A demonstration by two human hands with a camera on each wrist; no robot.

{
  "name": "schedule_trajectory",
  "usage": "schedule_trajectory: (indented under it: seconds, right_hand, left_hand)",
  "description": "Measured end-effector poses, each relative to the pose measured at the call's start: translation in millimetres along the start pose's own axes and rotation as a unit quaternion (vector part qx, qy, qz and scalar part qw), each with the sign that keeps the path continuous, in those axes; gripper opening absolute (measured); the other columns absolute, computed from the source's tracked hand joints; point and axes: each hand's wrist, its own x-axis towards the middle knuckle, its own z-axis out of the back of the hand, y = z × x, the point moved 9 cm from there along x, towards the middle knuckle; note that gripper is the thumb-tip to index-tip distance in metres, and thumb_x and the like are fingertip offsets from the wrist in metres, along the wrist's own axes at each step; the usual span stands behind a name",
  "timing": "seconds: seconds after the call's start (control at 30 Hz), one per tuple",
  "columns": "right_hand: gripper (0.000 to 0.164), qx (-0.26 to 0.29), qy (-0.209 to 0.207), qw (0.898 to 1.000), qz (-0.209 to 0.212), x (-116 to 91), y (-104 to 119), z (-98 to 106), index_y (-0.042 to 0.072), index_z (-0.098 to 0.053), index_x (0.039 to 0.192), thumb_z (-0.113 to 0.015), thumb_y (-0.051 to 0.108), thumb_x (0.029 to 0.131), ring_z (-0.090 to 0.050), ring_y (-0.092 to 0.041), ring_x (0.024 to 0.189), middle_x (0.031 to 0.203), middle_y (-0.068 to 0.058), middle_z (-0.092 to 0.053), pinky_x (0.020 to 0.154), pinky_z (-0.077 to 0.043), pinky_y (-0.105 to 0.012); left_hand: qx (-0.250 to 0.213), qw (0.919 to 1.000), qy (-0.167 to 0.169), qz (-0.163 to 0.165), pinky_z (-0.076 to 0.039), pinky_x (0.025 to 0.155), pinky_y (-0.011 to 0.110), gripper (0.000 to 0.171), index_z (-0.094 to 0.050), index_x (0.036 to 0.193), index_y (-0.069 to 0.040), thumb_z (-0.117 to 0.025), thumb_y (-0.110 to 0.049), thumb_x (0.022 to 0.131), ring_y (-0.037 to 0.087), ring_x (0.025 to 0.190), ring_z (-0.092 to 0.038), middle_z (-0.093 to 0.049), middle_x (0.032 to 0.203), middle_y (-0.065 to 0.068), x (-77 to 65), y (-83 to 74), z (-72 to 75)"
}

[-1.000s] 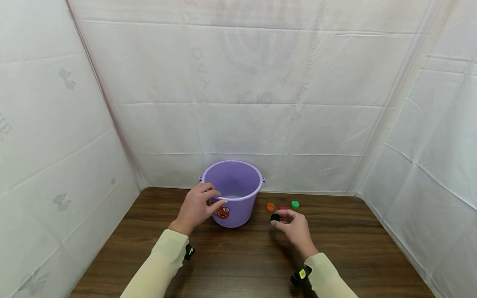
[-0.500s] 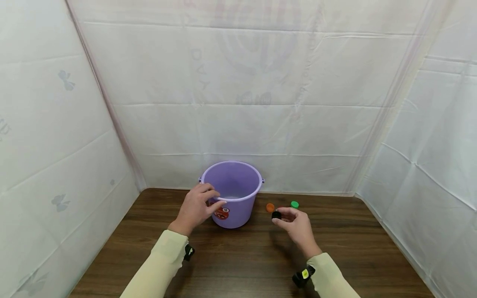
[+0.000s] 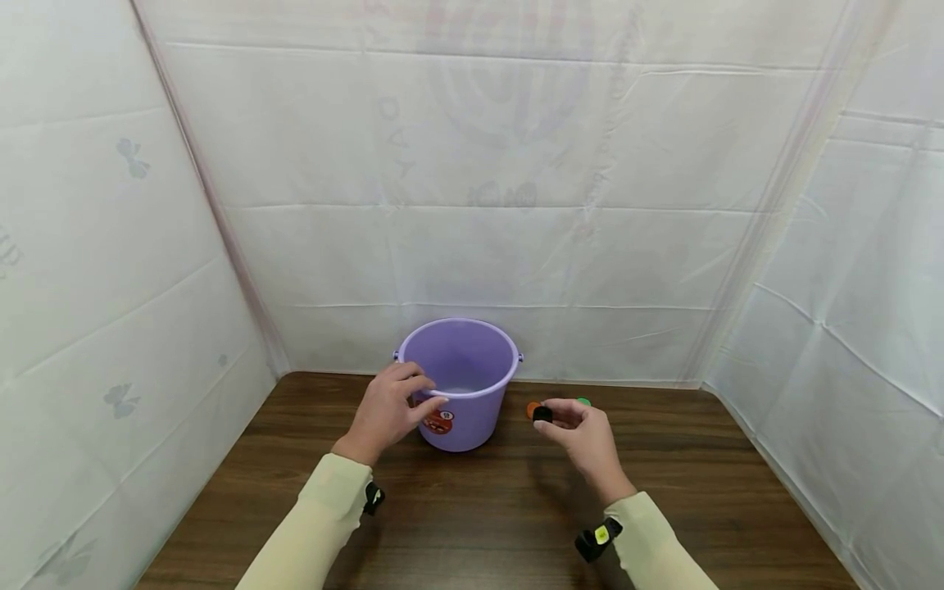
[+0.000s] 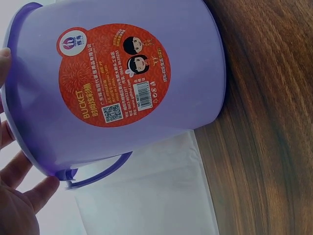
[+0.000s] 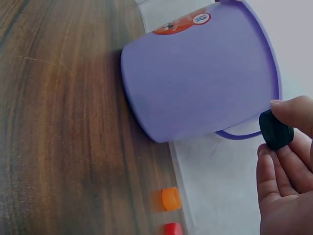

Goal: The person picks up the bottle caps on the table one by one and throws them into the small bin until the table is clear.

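A purple bucket (image 3: 474,424) with a red round label (image 4: 117,73) stands upright on the table near the back sheet. My left hand (image 3: 387,414) holds its rim at the near left, fingers over the edge and thumb outside. Between thumb and fingertips, my right hand (image 3: 586,438) pinches a black bottle cap (image 5: 276,129), raised above the table to the right of the bucket. Behind it lies an orange bottle cap (image 5: 171,199), partly covered in the head view. A red bottle cap (image 5: 173,229) shows in the right wrist view but is hidden in the head view.
A green bottle cap (image 3: 584,401) peeks out above my right hand at the back of the dark wooden table (image 3: 465,524). White sheets (image 3: 472,246) wall in the back and both sides. The bucket's handle (image 4: 102,174) hangs down its far side.
My right hand has lifted the black cap slightly and moved it farther back, now overlapping the orange cap and hiding the red one in the head view. The left hand and bucket stay put.
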Motion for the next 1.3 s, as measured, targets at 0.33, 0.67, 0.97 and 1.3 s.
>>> schedule_trajectory:
  seconds: [0.33, 0.67, 0.97, 1.3]
  right_hand:
    - [0.037, -0.002, 0.000, 1.000, 0.025, 3, 16, 1, 0.005, -0.076, 0.114, -0.088, 0.010, 0.080, -0.072, -0.015, 0.095, 0.111, -0.017, -0.076, 0.079, -0.057, -0.019]
    - [0.039, -0.001, -0.001, 1.000, 0.029, 10, 27, 1, 0.007, -0.076, 0.114, -0.090, 0.011, 0.078, -0.073, -0.013, 0.094, 0.113, -0.014, -0.075, 0.079, -0.058, -0.020]
    - [0.038, -0.022, -0.012, 0.998, 0.059, 16, 43, -2, 0.005, -0.077, 0.113, -0.090, 0.016, 0.079, -0.072, -0.018, 0.095, 0.110, -0.016, -0.076, 0.079, -0.055, -0.016]
    - [0.036, -0.018, -0.004, 0.998, 0.067, 24, 53, -7, 0.009, -0.077, 0.112, -0.090, 0.019, 0.080, -0.071, -0.014, 0.094, 0.110, -0.013, -0.076, 0.080, -0.057, -0.019]
  left_hand:
    - [-0.003, 0.9999, -0.010, -0.009, -0.054, 0.073, 0.035, 0.024, -0.078, 0.087, -0.015, -0.089, -0.035, 0.079, 0.014, 0.083, -0.058, -0.065, 0.087, -0.004, 1.8, -3.5, 0.3]
    - [-0.005, 1.0000, -0.003, -0.003, -0.054, 0.075, 0.034, 0.024, -0.078, 0.088, -0.016, -0.088, -0.037, 0.080, 0.013, 0.084, -0.057, -0.065, 0.087, -0.004, 3.4, -2.5, -0.1]
    - [-0.012, 0.9999, -0.006, -0.004, -0.054, 0.074, 0.035, 0.024, -0.078, 0.087, -0.016, -0.089, -0.036, 0.080, 0.015, 0.083, -0.058, -0.066, 0.087, -0.002, 1.6, -2.2, 0.0]
    - [-0.011, 0.9998, -0.009, -0.010, -0.054, 0.073, 0.035, 0.024, -0.078, 0.086, -0.015, -0.089, -0.034, 0.079, 0.015, 0.082, -0.059, -0.066, 0.086, -0.002, 3.1, -3.6, 0.2]
